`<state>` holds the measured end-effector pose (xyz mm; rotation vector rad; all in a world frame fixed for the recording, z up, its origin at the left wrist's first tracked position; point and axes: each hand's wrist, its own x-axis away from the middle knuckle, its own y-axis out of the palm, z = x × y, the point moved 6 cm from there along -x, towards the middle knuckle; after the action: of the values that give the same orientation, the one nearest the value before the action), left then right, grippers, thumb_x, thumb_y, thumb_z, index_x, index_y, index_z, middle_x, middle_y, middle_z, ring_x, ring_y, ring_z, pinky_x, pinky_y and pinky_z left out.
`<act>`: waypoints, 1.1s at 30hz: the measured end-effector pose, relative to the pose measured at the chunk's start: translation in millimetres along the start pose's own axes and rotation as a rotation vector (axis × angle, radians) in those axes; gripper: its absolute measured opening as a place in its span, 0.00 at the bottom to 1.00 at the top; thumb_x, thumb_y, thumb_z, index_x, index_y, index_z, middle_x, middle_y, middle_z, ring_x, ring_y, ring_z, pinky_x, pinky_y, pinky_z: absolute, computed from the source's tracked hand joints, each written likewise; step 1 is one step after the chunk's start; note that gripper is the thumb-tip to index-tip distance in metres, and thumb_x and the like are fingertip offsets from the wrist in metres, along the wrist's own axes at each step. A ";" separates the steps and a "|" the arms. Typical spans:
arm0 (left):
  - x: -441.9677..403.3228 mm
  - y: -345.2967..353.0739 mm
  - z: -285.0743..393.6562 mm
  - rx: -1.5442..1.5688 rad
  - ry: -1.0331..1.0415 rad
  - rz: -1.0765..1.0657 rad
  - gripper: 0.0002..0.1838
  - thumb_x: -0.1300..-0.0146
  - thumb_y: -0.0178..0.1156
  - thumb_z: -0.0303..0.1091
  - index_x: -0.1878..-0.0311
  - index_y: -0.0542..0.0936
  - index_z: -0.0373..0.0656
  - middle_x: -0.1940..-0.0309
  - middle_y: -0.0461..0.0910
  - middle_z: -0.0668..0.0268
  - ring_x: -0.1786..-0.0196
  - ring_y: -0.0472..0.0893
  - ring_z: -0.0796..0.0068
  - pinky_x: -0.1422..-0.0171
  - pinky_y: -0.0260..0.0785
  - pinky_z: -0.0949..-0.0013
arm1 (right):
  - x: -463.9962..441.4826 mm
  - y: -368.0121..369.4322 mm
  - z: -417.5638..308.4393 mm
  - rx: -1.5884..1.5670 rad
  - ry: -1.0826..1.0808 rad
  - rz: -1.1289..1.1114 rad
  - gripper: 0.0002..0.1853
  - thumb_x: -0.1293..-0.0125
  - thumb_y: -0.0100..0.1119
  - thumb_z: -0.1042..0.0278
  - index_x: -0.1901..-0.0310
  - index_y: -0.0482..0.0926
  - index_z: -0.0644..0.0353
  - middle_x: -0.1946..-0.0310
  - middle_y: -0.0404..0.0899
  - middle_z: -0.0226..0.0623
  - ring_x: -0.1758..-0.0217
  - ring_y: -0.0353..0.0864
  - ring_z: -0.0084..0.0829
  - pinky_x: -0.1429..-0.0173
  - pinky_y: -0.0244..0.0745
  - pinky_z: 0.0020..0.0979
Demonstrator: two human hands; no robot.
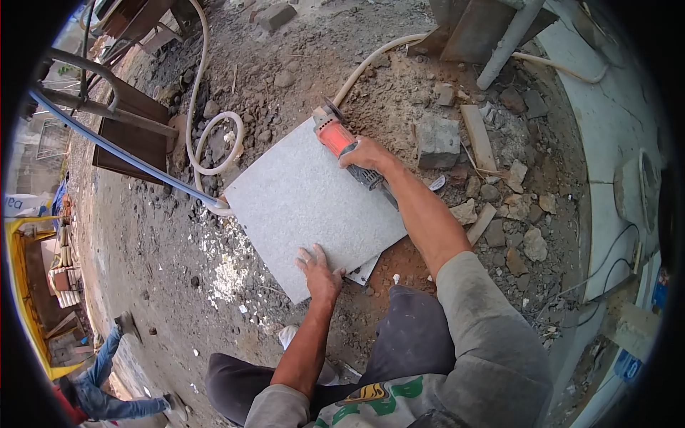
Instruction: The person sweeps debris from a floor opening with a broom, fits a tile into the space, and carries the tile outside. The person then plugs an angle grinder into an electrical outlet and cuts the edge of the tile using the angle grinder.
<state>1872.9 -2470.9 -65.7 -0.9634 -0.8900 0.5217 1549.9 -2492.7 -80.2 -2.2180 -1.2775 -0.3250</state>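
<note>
A large grey stone tile lies on the dirt ground in front of me. My right hand is wrapped round the body of a red and black angle grinder. The grinder's disc end sits by the tile's far corner; whether the disc touches the tile I cannot tell. Flat on the tile's near edge rests my left hand, fingers spread, holding nothing. Part of another tile shows beneath the near right edge.
A pale hose coils left of the tile, with a blue pipe beside it. A concrete block, a wood strip and broken stones lie right. Another person's legs show lower left.
</note>
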 end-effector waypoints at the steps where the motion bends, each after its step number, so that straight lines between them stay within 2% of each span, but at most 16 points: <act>1: 0.3 -0.2 0.2 0.001 -0.003 -0.004 0.52 0.52 0.74 0.34 0.26 0.54 0.42 0.27 0.40 0.35 0.26 0.42 0.27 0.27 0.57 0.48 | -1.1 0.9 1.0 0.016 0.001 -0.011 0.34 0.63 0.73 0.58 0.51 0.78 0.65 0.62 0.82 0.41 0.60 0.81 0.34 0.53 0.74 0.30; 5: -0.4 0.7 0.4 -0.009 -0.011 -0.008 0.52 0.52 0.74 0.35 0.26 0.55 0.42 0.27 0.41 0.35 0.26 0.43 0.27 0.27 0.57 0.48 | 1.9 -0.8 4.2 0.060 0.011 0.073 0.34 0.63 0.73 0.57 0.52 0.78 0.65 0.61 0.83 0.43 0.59 0.81 0.36 0.52 0.74 0.31; 7: -0.5 1.6 -0.1 -0.018 -0.013 -0.015 0.52 0.52 0.74 0.35 0.26 0.55 0.42 0.27 0.41 0.35 0.26 0.43 0.27 0.27 0.56 0.48 | 13.6 3.3 10.5 0.035 0.039 0.006 0.40 0.65 0.73 0.54 0.48 0.77 0.69 0.52 0.81 0.52 0.50 0.82 0.43 0.45 0.75 0.33; 16: -3.4 6.4 -4.7 -0.044 -0.014 -0.015 0.53 0.53 0.75 0.37 0.26 0.55 0.42 0.27 0.42 0.35 0.27 0.44 0.27 0.25 0.53 0.48 | 108.7 19.8 75.6 -0.002 0.051 0.031 0.42 0.64 0.71 0.52 0.46 0.74 0.70 0.52 0.80 0.55 0.49 0.81 0.46 0.45 0.75 0.36; 17: -3.5 6.1 -4.3 -0.053 -0.009 -0.010 0.53 0.53 0.75 0.38 0.26 0.55 0.42 0.27 0.42 0.35 0.27 0.44 0.27 0.25 0.53 0.48 | 121.9 19.3 82.5 -0.001 0.031 0.094 0.34 0.62 0.71 0.57 0.51 0.77 0.67 0.61 0.82 0.47 0.57 0.82 0.40 0.49 0.75 0.34; 18: -3.0 6.2 -4.3 -0.062 -0.007 -0.006 0.53 0.52 0.75 0.39 0.26 0.54 0.42 0.27 0.42 0.36 0.27 0.44 0.27 0.25 0.53 0.49 | 133.6 20.7 91.0 -0.002 0.039 0.096 0.34 0.62 0.71 0.57 0.51 0.77 0.67 0.61 0.82 0.47 0.57 0.82 0.40 0.49 0.75 0.34; 22: -5.4 7.1 -4.4 -0.076 0.028 0.000 0.53 0.52 0.75 0.39 0.26 0.54 0.42 0.27 0.42 0.35 0.27 0.45 0.26 0.25 0.52 0.48 | 185.3 19.7 108.7 -0.001 0.054 0.095 0.39 0.62 0.72 0.55 0.48 0.74 0.70 0.58 0.81 0.50 0.55 0.81 0.41 0.49 0.75 0.35; 25: -3.5 7.6 -5.8 -0.064 0.035 0.002 0.53 0.52 0.74 0.40 0.26 0.53 0.42 0.27 0.43 0.35 0.27 0.45 0.26 0.25 0.51 0.48 | 220.2 19.7 118.6 0.009 0.145 0.029 0.42 0.62 0.71 0.52 0.45 0.71 0.71 0.57 0.80 0.54 0.54 0.81 0.45 0.49 0.74 0.37; 26: -5.1 8.8 -7.0 -0.066 0.041 0.005 0.53 0.52 0.74 0.40 0.26 0.53 0.42 0.27 0.43 0.35 0.27 0.45 0.26 0.25 0.51 0.48 | 228.7 17.3 118.9 0.011 0.145 0.034 0.42 0.62 0.71 0.52 0.45 0.71 0.71 0.57 0.80 0.54 0.54 0.81 0.45 0.49 0.74 0.37; 28: -4.6 8.1 -7.5 -0.071 0.053 0.008 0.53 0.52 0.74 0.40 0.26 0.53 0.42 0.27 0.43 0.35 0.27 0.45 0.26 0.24 0.50 0.48 | 244.9 18.1 123.1 0.026 0.210 0.006 0.40 0.62 0.68 0.52 0.48 0.71 0.71 0.57 0.79 0.58 0.52 0.81 0.51 0.47 0.75 0.40; 33: -5.1 8.8 -7.4 -0.086 0.026 -0.019 0.53 0.51 0.74 0.41 0.25 0.52 0.42 0.27 0.43 0.35 0.27 0.45 0.27 0.24 0.49 0.50 | 271.4 17.8 133.0 0.068 0.253 0.000 0.41 0.62 0.69 0.50 0.48 0.70 0.71 0.56 0.79 0.59 0.51 0.80 0.52 0.46 0.75 0.41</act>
<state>1876.3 -2473.7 -77.5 -1.0372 -0.9035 0.4571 1697.2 -2228.4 -69.2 -2.0452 -1.1348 -0.5359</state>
